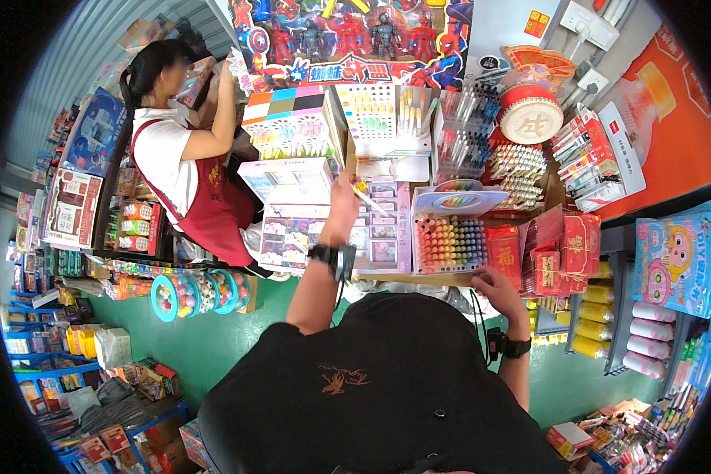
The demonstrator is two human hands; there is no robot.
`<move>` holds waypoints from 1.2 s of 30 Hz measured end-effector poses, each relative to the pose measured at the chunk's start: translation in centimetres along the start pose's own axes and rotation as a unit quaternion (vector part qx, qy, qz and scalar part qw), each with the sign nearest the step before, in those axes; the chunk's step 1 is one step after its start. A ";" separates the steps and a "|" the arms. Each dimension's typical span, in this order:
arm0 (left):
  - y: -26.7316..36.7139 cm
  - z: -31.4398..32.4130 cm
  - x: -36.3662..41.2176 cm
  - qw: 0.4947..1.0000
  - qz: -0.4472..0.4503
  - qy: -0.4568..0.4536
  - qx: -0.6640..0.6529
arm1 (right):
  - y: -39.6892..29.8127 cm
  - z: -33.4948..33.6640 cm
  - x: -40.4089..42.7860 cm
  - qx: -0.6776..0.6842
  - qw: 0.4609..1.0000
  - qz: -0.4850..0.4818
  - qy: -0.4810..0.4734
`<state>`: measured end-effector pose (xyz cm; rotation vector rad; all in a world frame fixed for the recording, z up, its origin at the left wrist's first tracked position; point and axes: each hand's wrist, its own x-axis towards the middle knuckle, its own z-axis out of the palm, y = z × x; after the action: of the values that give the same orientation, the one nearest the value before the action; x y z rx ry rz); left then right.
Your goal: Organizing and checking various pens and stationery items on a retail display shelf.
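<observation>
My left hand point(345, 204) is shut on a slim white pen-like item point(372, 199) with a yellow part near my fingers. It is held over a pale purple compartment box point(404, 237) of small packed goods. Left of that hand, a box with a raised lid point(290, 178) holds more small goods in sections. My right hand point(500, 290) is held at the front right corner of a display box of markers point(450, 244), ranked from red to purple. Its fingers are loosely bent and apart, with nothing visible in them.
A co-worker point(181, 154) in a red apron stands at left by shelves. Behind the boxes are a toy-figure display point(355, 41), pen racks point(465, 127) and a red drum point(532, 121). Red packets point(577, 249) lie at right. Teal-rimmed tubs point(198, 294) stand at left.
</observation>
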<state>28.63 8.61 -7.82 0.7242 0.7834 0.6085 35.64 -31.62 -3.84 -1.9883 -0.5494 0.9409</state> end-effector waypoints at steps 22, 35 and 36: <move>3.9 2.0 -15.6 0.814 0.375 -0.271 0.351 | -16.6 10.9 7.7 0.336 0.908 -0.086 -0.236; 3.6 2.2 -15.0 0.894 0.179 -0.295 0.286 | -17.2 10.2 7.7 0.263 0.941 -0.154 -0.144; 3.4 2.1 -14.7 0.892 0.182 -0.294 0.290 | -17.3 10.3 7.6 0.195 0.958 -0.189 -0.091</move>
<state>21.27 -0.59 1.83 1.5475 0.2424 0.4413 31.74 -11.86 3.87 -1.3909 -0.7511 0.9125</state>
